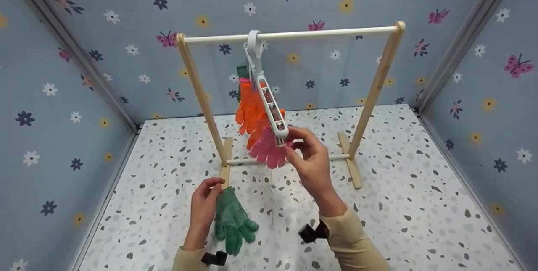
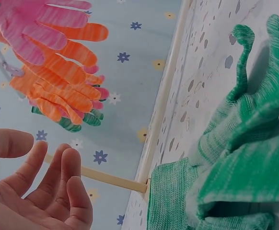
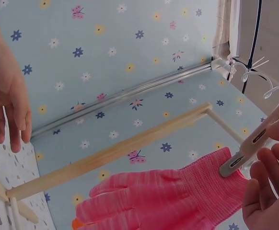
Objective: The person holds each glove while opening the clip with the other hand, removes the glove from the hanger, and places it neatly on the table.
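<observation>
My right hand point(image 1: 311, 159) pinches the near end of a white clip hanger point(image 1: 258, 68), which hooks over the rack's top rail and tilts down toward me. From its clips hang a pink glove point(image 1: 269, 149) at the near end, orange gloves point(image 1: 250, 109) behind it, and a green glove point(image 1: 241, 71) farthest back. In the right wrist view, a grey clip point(image 3: 238, 162) grips the pink glove's cuff. A loose green glove point(image 1: 235, 216) lies on the speckled surface. Beside its cuff is my left hand point(image 1: 204, 203), fingers loosely bent, with nothing between them in the left wrist view.
The wooden rack point(image 1: 196, 77) stands on the speckled surface point(image 1: 420, 203), its right post point(image 1: 380, 77) and feet reaching toward me. Flowered panels point(image 1: 319, 2) enclose the back and sides.
</observation>
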`<state>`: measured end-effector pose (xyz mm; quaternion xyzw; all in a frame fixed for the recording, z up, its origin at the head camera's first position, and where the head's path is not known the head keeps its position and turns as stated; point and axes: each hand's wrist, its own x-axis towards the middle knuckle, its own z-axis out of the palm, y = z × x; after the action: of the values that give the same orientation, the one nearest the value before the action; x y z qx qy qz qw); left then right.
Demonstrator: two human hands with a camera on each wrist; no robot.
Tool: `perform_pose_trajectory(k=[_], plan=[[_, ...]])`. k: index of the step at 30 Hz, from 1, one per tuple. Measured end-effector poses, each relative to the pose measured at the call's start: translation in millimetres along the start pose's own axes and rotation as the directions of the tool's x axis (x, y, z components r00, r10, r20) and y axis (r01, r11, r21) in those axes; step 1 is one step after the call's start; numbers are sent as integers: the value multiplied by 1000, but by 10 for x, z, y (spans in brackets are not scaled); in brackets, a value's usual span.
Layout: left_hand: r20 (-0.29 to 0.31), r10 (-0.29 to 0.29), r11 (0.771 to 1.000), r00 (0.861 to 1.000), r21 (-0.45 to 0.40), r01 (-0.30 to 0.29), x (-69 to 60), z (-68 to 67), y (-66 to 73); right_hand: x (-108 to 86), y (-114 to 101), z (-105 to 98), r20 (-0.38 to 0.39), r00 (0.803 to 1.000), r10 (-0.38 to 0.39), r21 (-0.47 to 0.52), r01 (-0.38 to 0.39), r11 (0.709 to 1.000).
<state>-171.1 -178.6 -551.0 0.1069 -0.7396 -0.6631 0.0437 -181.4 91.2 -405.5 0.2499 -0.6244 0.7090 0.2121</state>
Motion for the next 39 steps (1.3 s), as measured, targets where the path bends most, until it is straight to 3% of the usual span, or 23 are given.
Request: perform_pose_trajectory(k=[16, 25, 39], plan=[[12, 97, 995, 995, -31, -97, -24, 26, 177, 112, 28, -83, -16, 1000, 7, -52, -7, 999], [38, 157, 987, 987, -33, -156, 13, 77, 276, 210, 10, -96, -22, 999, -33, -86, 31, 996], [55, 196, 980, 979, -43, -193, 22, 170, 420, 268, 30, -63, 1, 1000, -15, -109, 15, 994]])
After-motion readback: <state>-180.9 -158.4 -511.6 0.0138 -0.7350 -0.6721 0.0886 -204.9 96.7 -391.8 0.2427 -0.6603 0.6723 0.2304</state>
